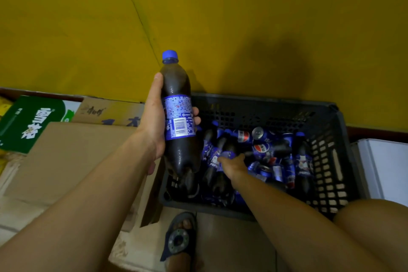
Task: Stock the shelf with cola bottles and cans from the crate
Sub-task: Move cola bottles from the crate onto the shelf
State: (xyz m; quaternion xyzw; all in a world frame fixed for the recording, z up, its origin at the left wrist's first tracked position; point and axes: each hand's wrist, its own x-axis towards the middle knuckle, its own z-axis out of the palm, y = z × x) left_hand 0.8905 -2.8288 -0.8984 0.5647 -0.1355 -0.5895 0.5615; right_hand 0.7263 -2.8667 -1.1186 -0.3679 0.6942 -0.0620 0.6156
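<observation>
1. Head view, left: bottle (178, 117) upright in the left hand (154, 121), thumb on one side and fingers wrapped round the label, lifted clear above the crate (331, 161); probably held aside so the other hand can fetch a second one.
2. Head view, right: right hand (234, 164) down among the lying bottles (215, 161) and cans (260, 150), fingers curled onto a blue label; whether the grip is closed I cannot tell.
3. Surroundings: crate against the yellow wall (220, 17), cardboard boxes (72, 157) beside it; no shelf in sight, so stocking seems barely begun.
</observation>
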